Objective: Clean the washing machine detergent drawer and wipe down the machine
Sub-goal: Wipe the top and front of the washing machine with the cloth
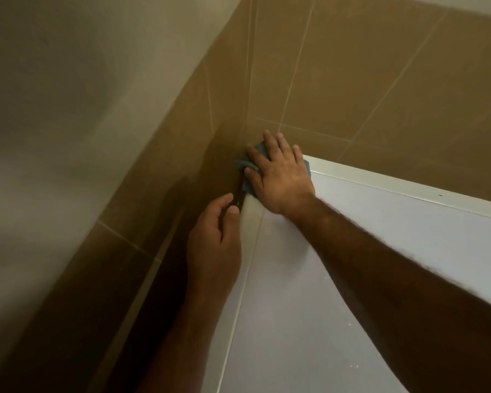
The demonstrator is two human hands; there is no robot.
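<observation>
The white top of the washing machine [394, 251] fills the lower right of the head view. A blue cloth [245, 165] lies at its far left corner, against the tiled walls. My right hand [278, 177] presses flat on the cloth, fingers spread, so most of the cloth is hidden. My left hand [214, 242] rests on the machine's left edge, its thumb on the rim and its fingers curled into the dark gap beside the wall. The detergent drawer is out of view.
Brown tiled walls [352, 80] meet in a corner right behind the cloth. A narrow dark gap [165, 279] runs between the machine's left side and the wall. A pale painted wall [54, 109] rises above the tiles at left.
</observation>
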